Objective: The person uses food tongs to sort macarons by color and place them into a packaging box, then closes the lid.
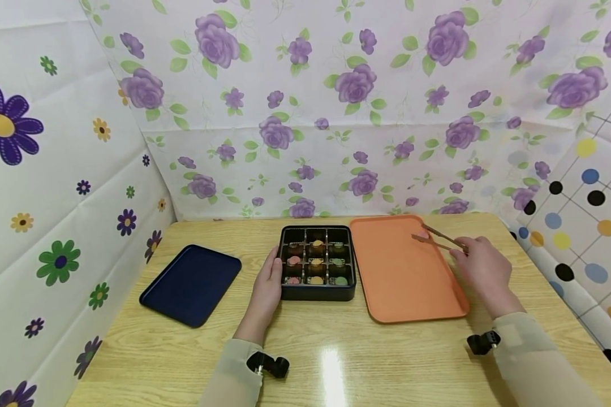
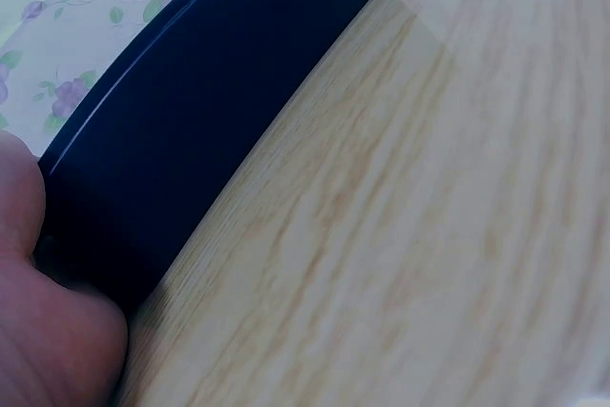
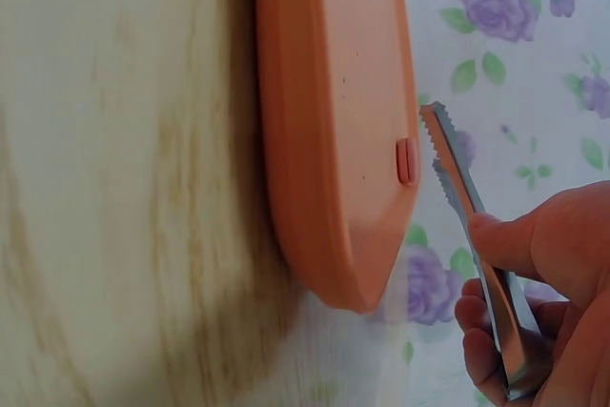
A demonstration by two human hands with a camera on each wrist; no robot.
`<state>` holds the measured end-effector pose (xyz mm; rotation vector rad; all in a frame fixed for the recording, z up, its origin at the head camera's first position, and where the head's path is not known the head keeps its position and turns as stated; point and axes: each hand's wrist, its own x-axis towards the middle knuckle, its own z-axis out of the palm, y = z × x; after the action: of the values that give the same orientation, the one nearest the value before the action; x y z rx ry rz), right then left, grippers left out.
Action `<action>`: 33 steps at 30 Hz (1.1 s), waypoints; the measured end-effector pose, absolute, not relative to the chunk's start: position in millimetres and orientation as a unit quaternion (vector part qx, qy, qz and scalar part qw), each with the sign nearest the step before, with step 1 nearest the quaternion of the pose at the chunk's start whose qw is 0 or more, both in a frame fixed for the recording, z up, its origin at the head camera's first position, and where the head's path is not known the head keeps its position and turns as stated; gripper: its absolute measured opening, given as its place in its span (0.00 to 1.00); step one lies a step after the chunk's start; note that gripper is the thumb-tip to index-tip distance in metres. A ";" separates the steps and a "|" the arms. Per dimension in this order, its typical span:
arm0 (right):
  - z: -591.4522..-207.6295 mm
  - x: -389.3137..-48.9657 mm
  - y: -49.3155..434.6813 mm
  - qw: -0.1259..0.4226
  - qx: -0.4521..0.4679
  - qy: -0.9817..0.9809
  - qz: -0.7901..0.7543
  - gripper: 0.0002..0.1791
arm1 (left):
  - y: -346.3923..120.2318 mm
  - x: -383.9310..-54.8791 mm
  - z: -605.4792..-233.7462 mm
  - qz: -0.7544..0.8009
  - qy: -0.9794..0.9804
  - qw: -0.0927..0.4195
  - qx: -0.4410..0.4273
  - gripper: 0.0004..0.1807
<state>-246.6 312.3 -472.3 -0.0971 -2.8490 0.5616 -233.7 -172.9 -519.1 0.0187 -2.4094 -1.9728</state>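
Note:
A black box (image 1: pixel 318 293) with a divided insert stands mid-table, holding pink, yellow and green macarons in columns. Two pink macarons (image 1: pixel 294 260) show in its left column. Against the box's left side rests my left hand (image 1: pixel 269 282), fingers extended along the wall. My right hand (image 1: pixel 483 268) grips metal tongs (image 3: pixel 496 293) between thumb and fingers, their serrated tips apart. Those tips reach over the far right part of an orange tray (image 1: pixel 407 282). One pink macaron (image 3: pixel 408 161) lies on that tray, close by the tong tips.
A dark blue tray (image 1: pixel 190 285) lies on the wooden table (image 1: pixel 305 350) to the left of the box. The orange tray sits right beside the box. Floral cloth (image 1: pixel 285 141) hangs behind the table, with patterned cloths along both sides.

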 end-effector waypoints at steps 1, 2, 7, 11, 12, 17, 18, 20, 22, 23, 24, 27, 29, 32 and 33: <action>-472.6 -246.9 312.7 0.117 -0.034 -0.974 0.191 0.21 | -172.9 -233.8 -519.2 -0.634 -0.774 0.014 0.005 0.33; -473.1 -247.2 313.0 0.116 -0.035 -0.974 0.190 0.21 | -172.8 -233.9 -519.1 -0.634 -0.774 0.014 0.005 0.32; -474.3 -247.3 313.9 0.106 -0.040 -0.976 0.184 0.20 | -172.6 -234.2 -518.9 -0.633 -0.774 0.015 0.004 0.32; -476.5 -247.4 314.9 0.105 -0.041 -0.977 0.181 0.20 | -172.6 -234.3 -519.2 -0.637 -0.771 0.013 0.003 0.32; -477.1 -247.5 315.2 0.105 -0.041 -0.977 0.181 0.20 | -172.7 -234.4 -519.4 -0.638 -0.770 0.013 0.002 0.32; -477.9 -246.7 315.1 0.104 -0.041 -0.977 0.181 0.20 | -172.7 -234.5 -519.7 -0.634 -0.773 0.014 0.002 0.32; -477.7 -246.5 314.9 0.102 -0.042 -0.977 0.181 0.20 | -172.6 -234.3 -519.6 -0.632 -0.775 0.015 0.001 0.32; -477.4 -245.9 314.4 0.100 -0.043 -0.978 0.181 0.20 | -172.4 -234.2 -519.2 -0.630 -0.777 0.017 0.000 0.32; -477.3 -245.6 314.2 0.097 -0.044 -0.978 0.179 0.19 | -172.1 -234.1 -518.9 -0.629 -0.777 0.017 -0.002 0.32; -477.3 -245.4 314.3 0.096 -0.044 -0.978 0.178 0.19 | -172.0 -234.2 -518.8 -0.630 -0.777 0.017 -0.002 0.32; -477.4 -245.1 314.4 0.095 -0.044 -0.978 0.178 0.19 | -172.0 -234.2 -518.8 -0.631 -0.775 0.017 -0.002 0.32; -477.4 -244.5 314.4 0.094 -0.044 -0.978 0.179 0.20 | -172.1 -234.4 -519.4 -0.632 -0.775 0.016 -0.003 0.32; -477.5 -244.4 314.2 0.093 -0.042 -0.979 0.178 0.19 | -172.3 -234.4 -519.9 -0.631 -0.775 0.015 -0.002 0.32; -477.4 -244.7 313.7 0.094 -0.040 -0.979 0.177 0.19 | -172.5 -234.4 -520.2 -0.630 -0.776 0.015 -0.003 0.33; -477.3 -244.7 313.5 0.095 -0.039 -0.979 0.177 0.18 | -172.7 -234.3 -520.1 -0.630 -0.777 0.015 -0.002 0.33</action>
<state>-244.7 313.5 -477.3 -0.1147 -2.9029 0.5236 -234.3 -172.7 -520.1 -0.0050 -2.4166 -1.9605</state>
